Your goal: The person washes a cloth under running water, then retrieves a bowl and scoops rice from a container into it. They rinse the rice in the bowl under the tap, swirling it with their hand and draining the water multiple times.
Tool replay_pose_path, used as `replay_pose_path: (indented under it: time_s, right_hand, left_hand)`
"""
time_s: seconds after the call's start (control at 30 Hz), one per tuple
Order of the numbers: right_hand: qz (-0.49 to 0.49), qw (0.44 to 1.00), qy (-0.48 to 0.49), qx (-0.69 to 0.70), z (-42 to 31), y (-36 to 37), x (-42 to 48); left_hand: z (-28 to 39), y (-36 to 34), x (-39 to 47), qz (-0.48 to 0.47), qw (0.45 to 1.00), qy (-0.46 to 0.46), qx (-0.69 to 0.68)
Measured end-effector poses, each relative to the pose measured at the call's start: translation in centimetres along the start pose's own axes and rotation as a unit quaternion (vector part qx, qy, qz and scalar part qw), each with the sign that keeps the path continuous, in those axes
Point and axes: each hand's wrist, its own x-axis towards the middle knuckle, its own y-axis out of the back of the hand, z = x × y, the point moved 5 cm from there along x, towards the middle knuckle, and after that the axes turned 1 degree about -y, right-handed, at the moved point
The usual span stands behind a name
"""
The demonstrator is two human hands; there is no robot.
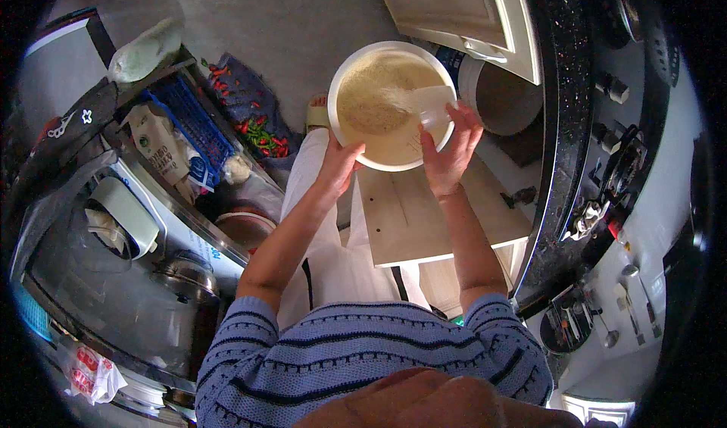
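A round white tub [366,149] holding pale grains is in front of me, above my knees. My left hand [339,164] grips its near left rim, thumb over the edge. In my right hand [452,149] is a clear plastic measuring cup [436,107], tilted inside the tub at its right side, its mouth towards the grains. A pale streak, which looks like grains in motion, shows at the cup's mouth. Whether the tub rests on anything below is hidden.
Right of the tub stand an open cabinet door [448,7] and a wide bucket [508,95]. A pale cabinet panel [420,218] lies below my right hand. Red and green chillies [261,138] lie on a dark cloth at left, beside a rack with a blue basket [193,127]. A black countertop [559,115] runs along the right.
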Motion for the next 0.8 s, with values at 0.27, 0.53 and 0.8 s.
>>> replay_pose_path:
  time_s: [0.27,0.53,0.8]
  right_hand:
    - [0.005,0.989,0.130,-0.076,-0.8,0.9,-0.5]
    - [0.161,0.941,-0.165,0.248,11.1,3.6,0.6]
    - [0.211,0.907,-0.362,-0.045,34.5,4.3,-1.9]
  left_hand:
    - [-1.2,0.3,0.4,-0.030,0.998,0.054,-0.020]
    - [-1.3,-0.2,0.8,-0.005,0.999,0.051,-0.001]
    - [-2.4,0.5,1.4,-0.010,0.998,0.065,-0.019]
